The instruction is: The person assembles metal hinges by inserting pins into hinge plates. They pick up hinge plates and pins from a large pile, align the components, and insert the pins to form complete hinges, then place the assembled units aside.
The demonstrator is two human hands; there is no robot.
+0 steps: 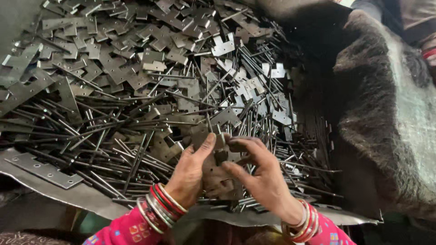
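Note:
My left hand (193,170) and my right hand (261,174) meet over a dark metal hinge plate (218,174) held between them near the front of the heap. The left thumb presses the plate's top edge; the right fingers curl over its upper right corner. Both wrists carry several red and silver bangles and pink sleeves. Under the hands lies a heap of thin metal pins (136,131) mixed with notched hinge leaves (150,59).
A long flat hinge leaf with screw holes (43,169) rests at the lower left on a grey sheet (81,195). A thick dark blanket (386,118) rises at the right. Another person's hand with a red bangle (429,52) shows at the right edge.

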